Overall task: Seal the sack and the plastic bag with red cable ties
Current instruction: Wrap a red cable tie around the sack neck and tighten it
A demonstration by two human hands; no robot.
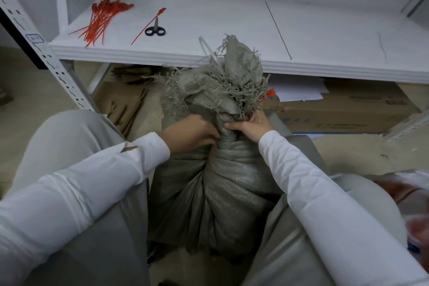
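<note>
"While both hands are busy at that neck, how far along would you say this is?"

"Partway through the first half, I'd judge. The grey woven sack (232, 193) stands on the floor between the person's knees, just in front of the white shelf (232, 18), its mouth gathered into a twisted neck. The left hand (192, 132) has its fingers curled into the fabric on one side. The right hand (250, 126) is wrapped round the neck from the other, thumb laid across. A red cable tie (269, 94) pokes out just behind the right hand, beside the frayed top. Whether it's looped and locked, I can't tell."

"And the bag?"

"What looks like a clear plastic bag (413, 195) lies by the right knee, blurred, with no hand on it. On the shelf there's a bundle of spare red ties (102, 18), and one loose red tie (148, 25) crossing small black-handled scissors (155, 30)."

"Which way does the sack run?"

"Upright, long axis floor to ceiling, frayed mouth pointing up and leaning slightly toward the shelf. The tie's tag end sticks out to the person's right."
</note>
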